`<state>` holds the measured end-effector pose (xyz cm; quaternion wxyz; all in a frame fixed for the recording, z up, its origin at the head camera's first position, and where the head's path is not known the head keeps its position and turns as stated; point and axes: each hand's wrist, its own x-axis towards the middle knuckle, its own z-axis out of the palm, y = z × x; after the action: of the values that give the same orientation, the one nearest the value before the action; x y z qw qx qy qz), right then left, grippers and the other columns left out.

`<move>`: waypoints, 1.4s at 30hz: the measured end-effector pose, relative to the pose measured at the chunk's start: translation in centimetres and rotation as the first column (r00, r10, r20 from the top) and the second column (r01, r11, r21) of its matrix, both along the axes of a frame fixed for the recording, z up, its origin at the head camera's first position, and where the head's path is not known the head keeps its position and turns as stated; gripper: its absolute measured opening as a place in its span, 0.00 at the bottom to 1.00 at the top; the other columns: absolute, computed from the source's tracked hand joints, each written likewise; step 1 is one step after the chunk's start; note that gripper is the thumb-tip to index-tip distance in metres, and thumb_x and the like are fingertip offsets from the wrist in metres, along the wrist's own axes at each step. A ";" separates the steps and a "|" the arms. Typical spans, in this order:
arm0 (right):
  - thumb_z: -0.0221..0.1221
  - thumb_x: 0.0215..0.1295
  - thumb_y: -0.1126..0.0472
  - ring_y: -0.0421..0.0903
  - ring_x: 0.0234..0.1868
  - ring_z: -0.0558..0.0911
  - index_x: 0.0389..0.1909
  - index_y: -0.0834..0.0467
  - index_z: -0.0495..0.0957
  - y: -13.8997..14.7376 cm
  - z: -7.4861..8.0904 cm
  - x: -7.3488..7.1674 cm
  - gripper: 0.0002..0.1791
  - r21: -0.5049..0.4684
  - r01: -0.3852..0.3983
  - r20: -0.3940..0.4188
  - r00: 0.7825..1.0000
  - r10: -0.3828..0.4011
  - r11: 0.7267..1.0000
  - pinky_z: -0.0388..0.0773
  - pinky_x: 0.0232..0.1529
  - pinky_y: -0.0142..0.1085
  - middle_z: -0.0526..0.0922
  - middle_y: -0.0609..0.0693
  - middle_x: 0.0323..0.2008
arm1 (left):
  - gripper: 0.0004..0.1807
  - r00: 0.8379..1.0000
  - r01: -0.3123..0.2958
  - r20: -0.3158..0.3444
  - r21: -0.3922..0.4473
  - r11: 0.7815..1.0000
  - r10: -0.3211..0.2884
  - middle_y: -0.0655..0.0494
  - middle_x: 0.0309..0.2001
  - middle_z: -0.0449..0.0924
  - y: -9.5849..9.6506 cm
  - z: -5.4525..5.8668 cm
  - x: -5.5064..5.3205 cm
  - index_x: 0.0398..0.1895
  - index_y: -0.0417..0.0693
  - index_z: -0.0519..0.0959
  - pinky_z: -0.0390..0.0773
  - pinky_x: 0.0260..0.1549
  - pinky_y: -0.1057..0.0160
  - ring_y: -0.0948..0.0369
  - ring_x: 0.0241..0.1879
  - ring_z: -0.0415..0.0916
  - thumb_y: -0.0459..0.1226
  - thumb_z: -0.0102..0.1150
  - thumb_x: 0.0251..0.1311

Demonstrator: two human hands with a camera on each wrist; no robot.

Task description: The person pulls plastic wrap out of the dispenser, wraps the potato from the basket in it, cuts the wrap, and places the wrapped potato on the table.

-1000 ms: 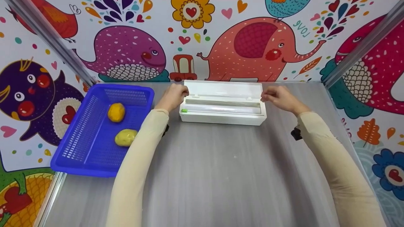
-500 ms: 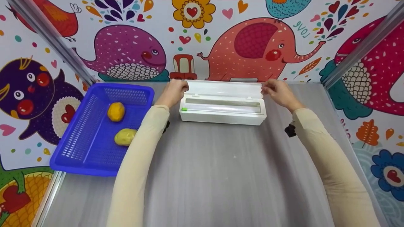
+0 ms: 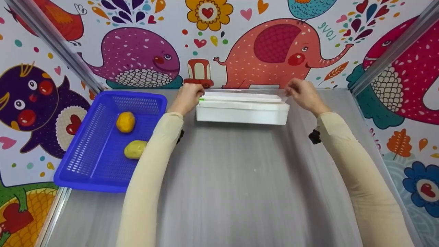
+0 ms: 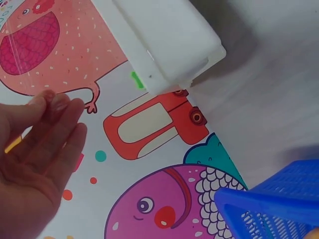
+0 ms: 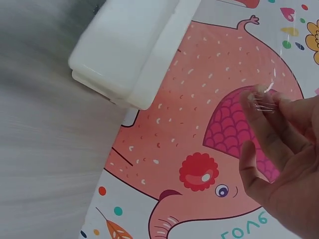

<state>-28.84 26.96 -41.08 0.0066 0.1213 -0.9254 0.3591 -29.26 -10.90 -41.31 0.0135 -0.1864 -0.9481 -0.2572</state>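
A white cling film dispenser box (image 3: 242,113) stands at the back of the table, tilted so that its long front side shows; a green tab (image 4: 137,80) sits at its left end. Clear cling film (image 3: 245,91) stretches between both hands behind the box's top edge and is hard to see. My left hand (image 3: 188,97) pinches the film's left corner between thumb and fingers. On the other side my right hand (image 3: 305,96) pinches the right corner, where the bunched film (image 5: 264,103) glints at the fingertips. The film roll inside the box is hidden.
A blue plastic basket (image 3: 92,185) stands at the left, beside the left forearm. It holds an orange-yellow round fruit (image 3: 125,122) and a yellowish potato-like item (image 3: 135,149), partly behind the sleeve. A printed wall panel (image 3: 240,13) rises close behind the box.
Both hands have moved up and away, drawing the film out. The box has tipped backward: its opening and roll were visible before, and now its front side faces up more.
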 end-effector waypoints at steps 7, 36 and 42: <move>0.51 0.70 0.70 0.58 0.42 0.81 0.42 0.69 0.75 0.2 0.2 0.4 0.06 -0.006 0.005 0.007 1.000 -0.005 1.000 0.77 0.49 0.46 0.80 0.65 0.40 | 0.09 1.000 -0.002 0.008 0.007 1.000 0.002 0.43 0.41 0.83 0.1 0.4 0.1 0.41 0.35 0.83 0.75 0.49 0.54 0.49 0.44 0.79 0.28 0.53 0.66; 0.53 0.69 0.69 0.54 0.36 0.80 0.38 0.67 0.77 1.0 0.2 1.8 0.06 -0.018 -0.038 -0.019 0.999 0.038 0.999 0.73 0.35 0.23 0.81 0.63 0.36 | 0.09 0.999 0.028 0.028 0.023 0.999 -0.028 0.44 0.37 0.82 0.2 1.3 1.0 0.38 0.36 0.83 0.76 0.43 0.55 0.50 0.37 0.76 0.28 0.51 0.66; 0.52 0.70 0.68 0.53 0.39 0.81 0.41 0.67 0.77 0.9 0.5 1.8 0.07 -0.032 -0.010 -0.029 1.000 0.009 0.999 0.74 0.39 0.27 0.82 0.61 0.38 | 0.09 1.000 0.021 0.017 0.033 0.999 -0.021 0.44 0.39 0.82 0.3 1.6 1.2 0.39 0.37 0.83 0.77 0.45 0.55 0.51 0.39 0.77 0.29 0.52 0.66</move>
<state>-27.07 27.82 -40.58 0.0201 0.1307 -0.9187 0.3720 -28.11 -10.64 -39.69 0.0058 -0.1939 -0.9418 -0.2746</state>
